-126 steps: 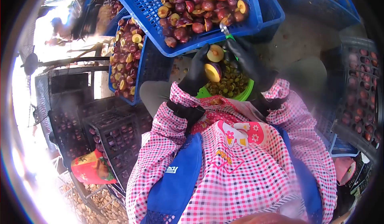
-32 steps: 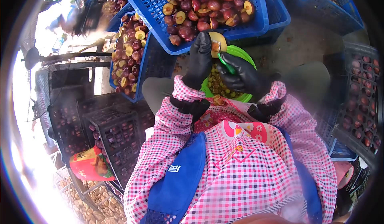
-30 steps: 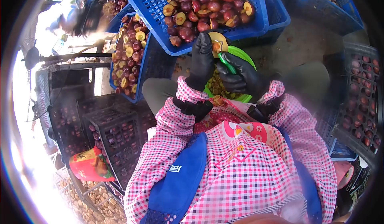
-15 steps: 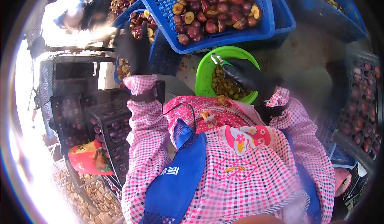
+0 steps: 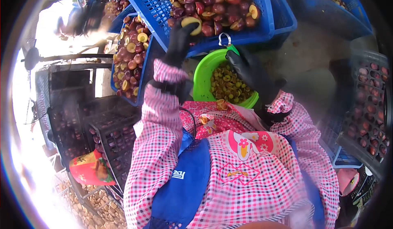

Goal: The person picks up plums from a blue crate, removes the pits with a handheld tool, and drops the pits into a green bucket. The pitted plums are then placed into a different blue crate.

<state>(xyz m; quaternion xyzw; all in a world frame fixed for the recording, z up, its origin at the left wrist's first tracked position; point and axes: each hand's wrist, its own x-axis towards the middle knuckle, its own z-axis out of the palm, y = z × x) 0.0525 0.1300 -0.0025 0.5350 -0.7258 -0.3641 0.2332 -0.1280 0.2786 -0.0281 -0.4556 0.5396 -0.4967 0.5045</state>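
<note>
The left hand (image 5: pixel 178 42), in a black glove, is at the near-left corner of the front blue crate (image 5: pixel 262 31), its grip together on a cut plum half (image 5: pixel 191 24). The half lies against the thumb and fingers with its yellow cut face up, so the cut surface shows; blur hides exactly how the fingers close round it.

The right hand (image 5: pixel 247 69), gloved too, has its grip clamped on the green handle of a pitting tool (image 5: pixel 232 49). Held by that end, the tool leaves its bright metal loop bare, pointing away from the body near the crate's near edge.

A lime-green tub (image 5: pixel 199 81) stands just in front of the lap, below and between the hands. Small brownish-yellow pieces (image 5: pixel 229 83) lie in it; its place under the hands seems chosen so that they drop straight in. The front crate holds plum halves (image 5: pixel 219 9) heaped towards its middle and right, and rests askew over another blue crate (image 5: pixel 286 22), probably to bring the fruit up within easy reach.

Beside the left knee, a further blue crate (image 5: pixel 148 63) carries more cut plums (image 5: pixel 132 59), also close to the left arm. Black crates of dark fruit flank the person, with a red packet (image 5: pixel 92 169) against the left-hand one.
</note>
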